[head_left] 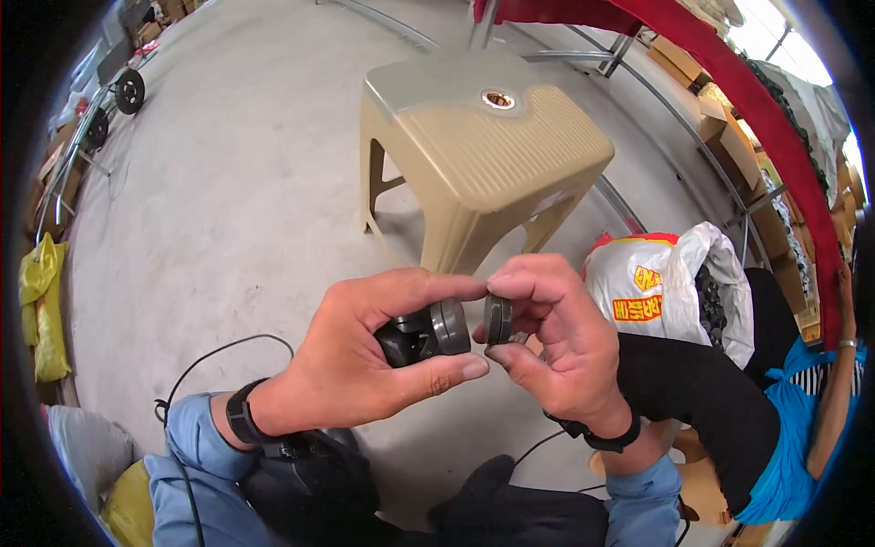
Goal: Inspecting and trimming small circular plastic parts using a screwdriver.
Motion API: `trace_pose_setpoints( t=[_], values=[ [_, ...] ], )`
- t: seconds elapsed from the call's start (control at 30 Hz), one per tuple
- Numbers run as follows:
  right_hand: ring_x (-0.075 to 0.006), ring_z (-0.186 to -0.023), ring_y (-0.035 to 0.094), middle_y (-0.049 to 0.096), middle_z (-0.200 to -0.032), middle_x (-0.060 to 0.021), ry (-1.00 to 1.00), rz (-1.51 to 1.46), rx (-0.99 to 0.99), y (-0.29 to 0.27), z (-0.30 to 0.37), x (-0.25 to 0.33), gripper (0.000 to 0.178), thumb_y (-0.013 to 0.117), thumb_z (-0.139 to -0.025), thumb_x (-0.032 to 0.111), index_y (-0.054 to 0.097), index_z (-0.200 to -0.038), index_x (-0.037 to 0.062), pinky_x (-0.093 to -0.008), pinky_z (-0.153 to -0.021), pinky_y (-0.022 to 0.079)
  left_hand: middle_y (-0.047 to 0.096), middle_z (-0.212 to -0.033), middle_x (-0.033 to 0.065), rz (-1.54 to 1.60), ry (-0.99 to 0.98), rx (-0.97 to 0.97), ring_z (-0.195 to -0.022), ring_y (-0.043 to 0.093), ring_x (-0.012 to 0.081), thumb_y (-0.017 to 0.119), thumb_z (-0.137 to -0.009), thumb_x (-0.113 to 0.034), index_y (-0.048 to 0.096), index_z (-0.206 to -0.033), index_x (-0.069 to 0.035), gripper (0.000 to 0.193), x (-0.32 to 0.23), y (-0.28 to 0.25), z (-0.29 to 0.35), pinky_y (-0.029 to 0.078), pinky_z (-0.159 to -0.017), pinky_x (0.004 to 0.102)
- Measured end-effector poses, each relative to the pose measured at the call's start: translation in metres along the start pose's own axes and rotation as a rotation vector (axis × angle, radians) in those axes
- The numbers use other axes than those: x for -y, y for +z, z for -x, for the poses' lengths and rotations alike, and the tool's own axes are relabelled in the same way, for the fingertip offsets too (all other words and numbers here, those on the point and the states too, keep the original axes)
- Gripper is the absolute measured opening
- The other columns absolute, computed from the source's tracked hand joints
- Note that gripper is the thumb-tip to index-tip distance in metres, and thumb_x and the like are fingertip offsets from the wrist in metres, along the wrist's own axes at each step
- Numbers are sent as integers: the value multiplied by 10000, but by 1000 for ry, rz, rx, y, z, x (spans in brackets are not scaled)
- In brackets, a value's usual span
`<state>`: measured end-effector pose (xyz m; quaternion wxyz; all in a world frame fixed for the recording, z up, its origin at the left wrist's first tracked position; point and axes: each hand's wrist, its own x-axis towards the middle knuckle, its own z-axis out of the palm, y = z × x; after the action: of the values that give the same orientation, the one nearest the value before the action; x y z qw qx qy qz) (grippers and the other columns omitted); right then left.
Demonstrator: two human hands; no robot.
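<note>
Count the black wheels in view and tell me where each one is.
2, both at the upper left: one black wheel, and a second black wheel below it and farther left. More may be hidden.

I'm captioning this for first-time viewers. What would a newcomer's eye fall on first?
Probably the centre, where the left hand holds a dark cylindrical fitting and the right hand holds a dark round part just beside it. Beyond them stands a beige stool. To the right, an open white sack shows dark pieces inside, near a person partly in bright blue.
</note>
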<state>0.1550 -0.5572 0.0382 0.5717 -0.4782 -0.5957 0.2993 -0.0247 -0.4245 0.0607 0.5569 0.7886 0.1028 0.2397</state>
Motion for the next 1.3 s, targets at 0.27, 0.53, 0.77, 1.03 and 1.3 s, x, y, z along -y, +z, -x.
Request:
trace_pose_setpoints(
  t=[0.27,0.53,0.77,1.03,1.3],
  values=[
    [-188,-954,667,506,-1214,-146,-67,121,-92,11,8,-13,509,687,-738,-153,581,-1214,-6,-290,-787,593,695,-978,129,65,-62,33,-878,659,167,824,-787,-158,652,-1158,12,443,21,9,2,523,-787,296],
    [-179,-849,686,540,-1181,-150,-72,86,-159,16,11,-17,541,631,-719,-185,577,-1223,6,-287,-749,586,683,-873,60,-6,-113,-26,-784,614,89,819,-790,-144,658,-1081,8,366,17,6,5,502,-699,240],
    [-167,-767,673,602,-1102,-152,-23,138,-234,17,8,-15,558,501,-729,-189,598,-1235,25,-280,-666,546,694,-989,58,18,-172,-62,-880,634,100,845,-759,-133,660,-1064,-6,379,21,-3,5,514,-789,263],
    [-169,-734,651,619,-1078,-136,-135,257,-87,6,7,-21,559,499,-742,-189,615,-1236,45,-287,-651,544,682,-955,36,-9,-142,-18,-863,623,72,862,-754,-140,640,-1065,-14,403,21,6,-3,510,-748,237],
    [-195,-709,666,643,-932,-144,-22,591,42,-6,12,-27,373,488,-766,-150,630,-1072,10,-320,-619,524,684,-952,38,-32,-151,-5,-857,630,76,875,-741,-154,642,-1041,-21,402,22,6,-1,512,-751,238]
  ],
)
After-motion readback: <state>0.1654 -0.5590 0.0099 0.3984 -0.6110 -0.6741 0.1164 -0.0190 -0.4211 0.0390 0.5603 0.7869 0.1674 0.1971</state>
